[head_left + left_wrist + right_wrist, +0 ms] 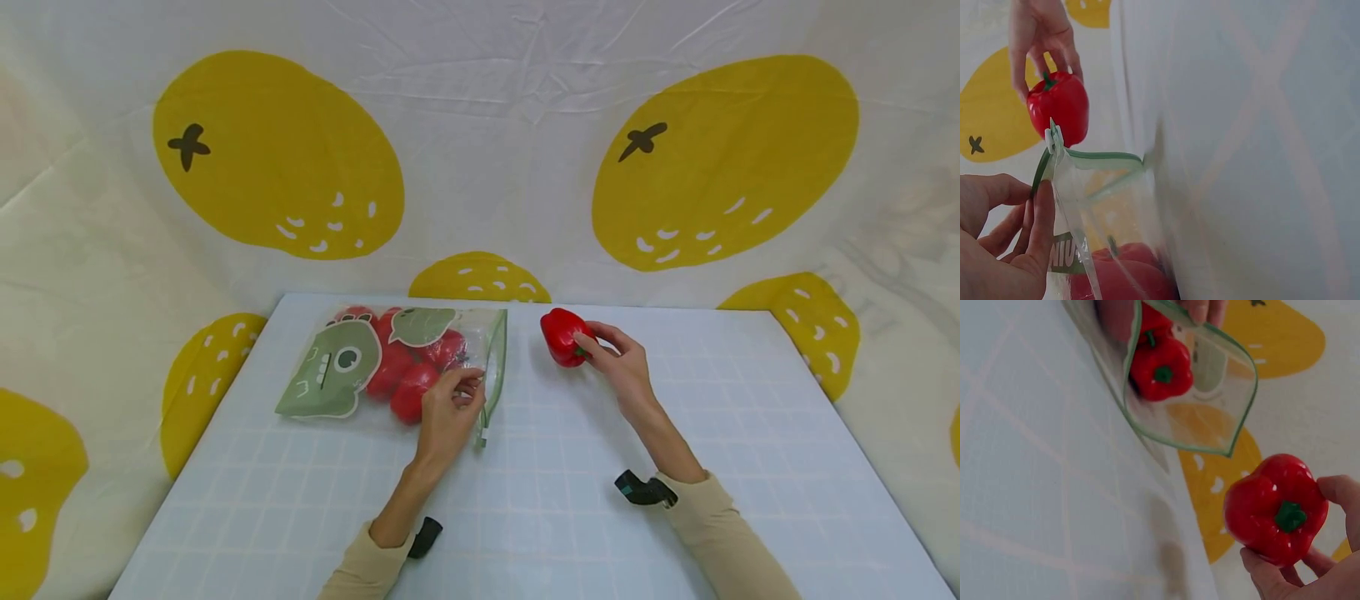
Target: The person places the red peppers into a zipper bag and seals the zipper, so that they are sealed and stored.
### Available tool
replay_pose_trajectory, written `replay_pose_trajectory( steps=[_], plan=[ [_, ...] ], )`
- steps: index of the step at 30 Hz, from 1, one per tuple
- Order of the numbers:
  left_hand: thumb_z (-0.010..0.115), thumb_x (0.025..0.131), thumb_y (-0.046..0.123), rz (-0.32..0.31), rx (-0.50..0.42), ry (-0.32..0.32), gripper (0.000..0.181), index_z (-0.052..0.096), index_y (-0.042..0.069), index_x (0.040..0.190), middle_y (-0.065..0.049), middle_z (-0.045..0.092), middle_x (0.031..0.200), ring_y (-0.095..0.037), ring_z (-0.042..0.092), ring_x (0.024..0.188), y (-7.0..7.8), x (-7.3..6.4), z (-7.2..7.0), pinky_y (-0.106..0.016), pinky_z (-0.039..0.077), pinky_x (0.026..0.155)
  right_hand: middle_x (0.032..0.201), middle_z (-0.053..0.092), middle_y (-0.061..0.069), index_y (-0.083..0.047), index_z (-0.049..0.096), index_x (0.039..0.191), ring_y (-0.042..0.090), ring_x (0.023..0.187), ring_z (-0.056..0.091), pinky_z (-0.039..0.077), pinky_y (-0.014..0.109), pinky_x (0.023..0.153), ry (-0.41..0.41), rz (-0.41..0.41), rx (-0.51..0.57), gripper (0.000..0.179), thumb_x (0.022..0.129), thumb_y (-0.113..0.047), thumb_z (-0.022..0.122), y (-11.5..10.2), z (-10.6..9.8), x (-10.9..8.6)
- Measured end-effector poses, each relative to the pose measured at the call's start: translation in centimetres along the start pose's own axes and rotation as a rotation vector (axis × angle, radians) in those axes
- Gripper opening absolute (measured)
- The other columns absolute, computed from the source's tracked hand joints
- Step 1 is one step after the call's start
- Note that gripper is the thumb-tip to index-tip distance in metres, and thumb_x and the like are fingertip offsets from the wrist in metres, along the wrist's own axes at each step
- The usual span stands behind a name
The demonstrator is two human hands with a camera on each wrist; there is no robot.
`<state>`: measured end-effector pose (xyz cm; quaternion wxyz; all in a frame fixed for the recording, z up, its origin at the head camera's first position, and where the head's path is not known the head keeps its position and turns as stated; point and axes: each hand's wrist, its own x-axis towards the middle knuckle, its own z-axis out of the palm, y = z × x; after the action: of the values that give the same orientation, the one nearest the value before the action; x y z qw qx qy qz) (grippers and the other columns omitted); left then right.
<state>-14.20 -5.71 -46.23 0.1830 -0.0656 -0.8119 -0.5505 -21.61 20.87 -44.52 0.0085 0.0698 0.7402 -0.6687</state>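
Observation:
My right hand (pixel 626 371) grips a red bell pepper (pixel 564 337) by its stem end, off to the right of a clear zip bag (pixel 390 362) with a green cartoon print. In the right wrist view the same pepper (pixel 1277 510) shows its green stem between thumb and fingers. My left hand (pixel 450 417) pinches the green-edged rim of the bag, seen closely in the left wrist view beside the white slider (pixel 1054 139). The bag's mouth (pixel 1235 447) gapes toward the held pepper. Several red peppers (pixel 1161 369) lie inside, partly hidden by the print.
A pale checked cloth (pixel 547 500) covers the table. Behind it hangs a white curtain (pixel 495 167) with large yellow fruit shapes. Each wrist wears a small black camera (pixel 647 489), near the beige sleeves.

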Motion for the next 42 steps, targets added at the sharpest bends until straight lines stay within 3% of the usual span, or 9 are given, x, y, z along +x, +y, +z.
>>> replay_pose_trajectory(
  steps=[13, 23, 34, 42],
  plan=[
    [0.076, 0.091, 0.002, 0.024, 0.002, 0.008, 0.019, 0.074, 0.001, 0.110, -0.009, 0.072, 0.097, -0.018, 0.070, 0.082, 0.2, 0.0, -0.1, -0.027, 0.061, 0.077, 0.146, 0.054, 0.010, -0.011, 0.056, 0.144, 0.028, 0.125, 0.059, 0.050, 0.045, 0.105, -0.126, -0.009, -0.003, 0.060, 0.094, -0.039, 0.075, 0.3, 3.6, -0.2],
    [0.075, 0.090, -0.003, 0.006, 0.010, 0.007, 0.021, 0.074, 0.000, 0.110, -0.010, 0.072, 0.097, -0.019, 0.070, 0.082, 0.5, 0.0, -0.1, -0.028, 0.062, 0.076, 0.142, 0.058, 0.008, -0.012, 0.060, 0.139, 0.032, 0.126, 0.058, 0.051, 0.048, 0.104, -0.180, -0.033, -0.047, 0.059, 0.091, -0.042, 0.078, 0.4, 6.3, -0.1],
    [0.074, 0.090, -0.004, 0.033, 0.002, 0.007, 0.021, 0.074, -0.002, 0.111, -0.010, 0.072, 0.097, -0.020, 0.069, 0.083, 0.4, 0.1, -0.1, -0.028, 0.062, 0.076, 0.142, 0.057, 0.008, -0.014, 0.059, 0.140, 0.031, 0.127, 0.055, 0.055, 0.044, 0.100, -0.188, -0.054, -0.088, 0.057, 0.092, -0.040, 0.077, 0.9, 8.7, -0.1],
    [0.074, 0.091, -0.003, 0.006, 0.022, -0.022, 0.022, 0.073, 0.001, 0.113, -0.009, 0.071, 0.098, -0.019, 0.069, 0.085, 0.6, 0.1, -0.3, -0.026, 0.061, 0.078, 0.141, 0.058, 0.008, -0.013, 0.059, 0.139, 0.031, 0.127, 0.055, 0.056, 0.043, 0.097, -0.176, -0.088, -0.118, 0.056, 0.093, -0.039, 0.077, 1.2, 10.2, 0.0]
  ],
)
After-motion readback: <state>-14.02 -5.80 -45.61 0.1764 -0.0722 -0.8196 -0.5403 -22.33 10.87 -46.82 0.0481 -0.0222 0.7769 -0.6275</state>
